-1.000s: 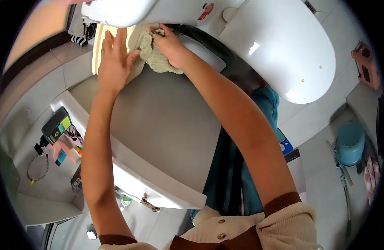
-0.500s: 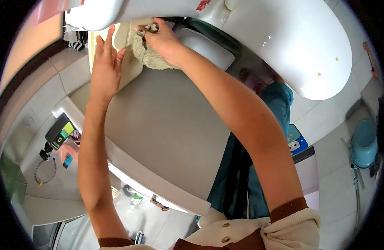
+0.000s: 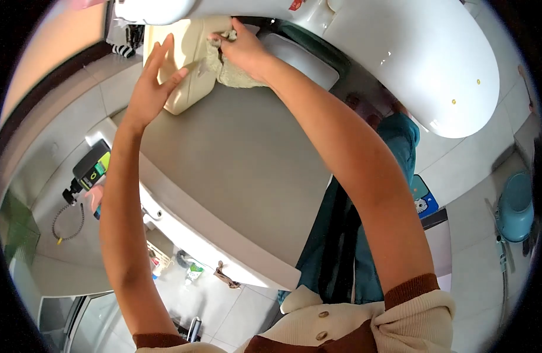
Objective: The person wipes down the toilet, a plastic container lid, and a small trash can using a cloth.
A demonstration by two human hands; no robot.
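My right hand [image 3: 246,54] is closed around a bunched pale green cloth [image 3: 238,75]. The cloth lies against the side of a cream plastic container [image 3: 191,88] at the far end of a grey flat surface [image 3: 235,159]. On the container's other side is my left hand [image 3: 150,97], its fingers stretched out and its thumb spread wide. Those fingertips overlap the container's face; whether they press on it I cannot tell. Part of the cloth is hidden by my right hand.
Glossy white ceramic [image 3: 418,65] curves along the top and right. A dark-rimmed bin [image 3: 303,59] stands beside the container. On the left are a black pump bottle [image 3: 91,165] and a beaded loop [image 3: 68,223]. A blue basin [image 3: 515,206] is far right.
The whole view has shifted a little. My left hand has moved slightly left relative to the container, with its thumb spread wider. My right hand still grips the cloth against the container.
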